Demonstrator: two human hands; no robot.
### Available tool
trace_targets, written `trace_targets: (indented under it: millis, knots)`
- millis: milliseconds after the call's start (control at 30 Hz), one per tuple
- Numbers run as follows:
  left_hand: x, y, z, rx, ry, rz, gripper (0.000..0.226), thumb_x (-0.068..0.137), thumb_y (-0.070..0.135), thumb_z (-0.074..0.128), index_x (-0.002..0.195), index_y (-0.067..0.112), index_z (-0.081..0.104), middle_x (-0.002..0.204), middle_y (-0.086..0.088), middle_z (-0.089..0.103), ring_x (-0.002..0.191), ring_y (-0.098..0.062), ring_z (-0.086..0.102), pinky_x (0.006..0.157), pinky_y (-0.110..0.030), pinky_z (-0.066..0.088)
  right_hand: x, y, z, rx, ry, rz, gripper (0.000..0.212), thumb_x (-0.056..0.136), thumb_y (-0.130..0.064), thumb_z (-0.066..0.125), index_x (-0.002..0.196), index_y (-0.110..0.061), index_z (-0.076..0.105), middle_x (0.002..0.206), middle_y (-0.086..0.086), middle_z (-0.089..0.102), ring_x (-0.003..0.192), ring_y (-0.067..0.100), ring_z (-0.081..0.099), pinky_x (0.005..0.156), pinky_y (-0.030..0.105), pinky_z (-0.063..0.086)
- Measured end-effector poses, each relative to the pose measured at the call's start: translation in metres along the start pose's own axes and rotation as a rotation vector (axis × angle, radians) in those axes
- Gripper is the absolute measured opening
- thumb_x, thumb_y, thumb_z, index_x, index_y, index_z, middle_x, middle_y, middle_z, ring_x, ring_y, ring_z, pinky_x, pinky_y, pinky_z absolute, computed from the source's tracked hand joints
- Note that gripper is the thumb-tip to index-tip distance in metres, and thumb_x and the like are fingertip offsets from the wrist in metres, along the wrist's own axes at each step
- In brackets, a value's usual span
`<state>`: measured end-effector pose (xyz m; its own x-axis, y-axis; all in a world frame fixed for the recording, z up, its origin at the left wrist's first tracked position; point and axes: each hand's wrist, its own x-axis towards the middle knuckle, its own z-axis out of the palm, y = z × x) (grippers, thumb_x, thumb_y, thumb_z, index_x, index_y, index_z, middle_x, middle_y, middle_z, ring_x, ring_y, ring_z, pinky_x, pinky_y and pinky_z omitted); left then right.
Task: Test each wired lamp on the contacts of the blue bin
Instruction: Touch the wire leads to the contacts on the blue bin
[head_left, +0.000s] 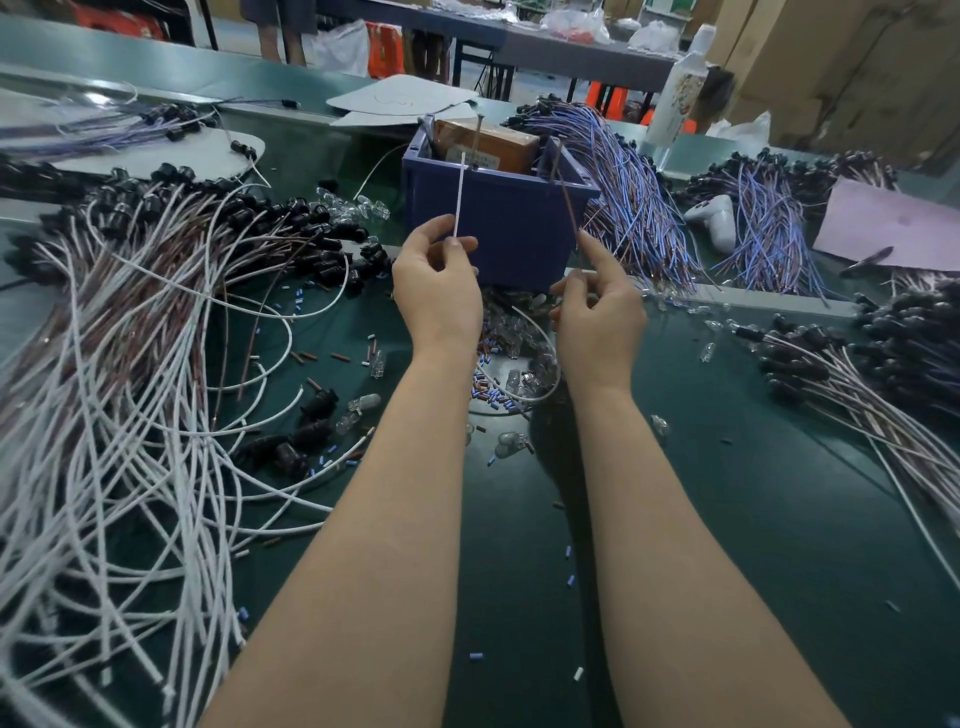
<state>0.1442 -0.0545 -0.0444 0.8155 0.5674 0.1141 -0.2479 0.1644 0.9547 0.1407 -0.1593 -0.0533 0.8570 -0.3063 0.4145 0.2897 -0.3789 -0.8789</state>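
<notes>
Trailing between my wrists, a slack loop of white lead lies across a heap of small glass bulbs. I judge that any lift could snag it there, scatter the smooth, rolling glass and jerk the far ends off target. Whether the lamp itself hangs on that loop I cannot tell; my right hand hides it. My left hand pinches the white wire between thumb and forefinger, the other fingers loosely curled. My right hand pinches the brown wire at its raised forefinger, the rest curled in. Both grips sit well back from the tips, and these leads are thin and springy. A small tremor could swing a tip wide of its contact or let it slide off bare metal, and a good lamp would then read as dead. The tips reach the near rim of the blue bin, though whether they touch anything is too fine to see. The bin is hard moulded plastic, square and straight-walled with a thick lip. An upright metal pin, like a flat-headed nail, rises inside it, against a dull cardboard box. Just beyond to the right, a sheaf of purple wires droops beside the bin, glossy and limp.
</notes>
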Motion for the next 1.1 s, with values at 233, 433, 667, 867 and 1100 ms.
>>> trace_targets:
  millis: [233,433,667,867,1100]
  knots:
    - [0.0000,-0.0015,0.0014,-0.006,-0.029,-0.008,0.020,0.098,0.007,0.044,0.110,0.013,0.059,0.079,0.009,0.063,0.050,0.005,0.051,0.059,-0.014,0.044,-0.0003,-0.0005,-0.0014,-0.001,0.009,-0.015,0.042,0.092,-0.001,0.044,0.128,-0.018,0.058,0.078,0.001,0.063,0.065,0.011,0.050,0.076,0.028,0.048]
    - [-0.0005,-0.0014,0.0015,-0.005,-0.032,-0.010,0.020,0.098,0.007,0.045,0.109,0.014,0.060,0.079,0.009,0.064,0.052,0.004,0.052,0.059,-0.013,0.044,-0.0005,-0.0009,-0.0009,-0.009,0.006,-0.003,0.043,0.092,-0.001,0.044,0.127,-0.019,0.059,0.081,0.003,0.064,0.068,0.014,0.052,0.080,0.036,0.050]
    - [-0.0028,-0.0008,0.0021,-0.005,-0.040,-0.008,0.020,0.098,0.007,0.045,0.106,0.015,0.060,0.079,0.008,0.064,0.055,0.001,0.051,0.060,-0.015,0.043,-0.0011,-0.0010,-0.0013,0.005,0.007,0.001,0.043,0.092,0.000,0.043,0.127,-0.020,0.059,0.081,0.002,0.064,0.068,0.012,0.052,0.079,0.036,0.050]
    - [-0.0038,-0.0004,0.0018,-0.001,-0.044,-0.006,0.019,0.097,0.008,0.045,0.103,0.019,0.060,0.080,0.008,0.065,0.054,0.001,0.051,0.061,-0.015,0.044,-0.0014,-0.0009,-0.0017,0.014,0.006,-0.003,0.044,0.090,0.001,0.044,0.125,-0.020,0.060,0.079,0.000,0.062,0.067,0.010,0.052,0.077,0.030,0.050]
    - [-0.0045,-0.0011,0.0029,0.000,-0.053,0.004,0.019,0.097,0.008,0.045,0.102,0.019,0.060,0.080,0.008,0.065,0.055,0.001,0.051,0.060,-0.015,0.043,-0.0010,-0.0004,-0.0017,0.017,0.013,-0.009,0.042,0.091,0.000,0.044,0.123,-0.021,0.061,0.080,0.002,0.063,0.065,0.010,0.051,0.072,0.027,0.047]
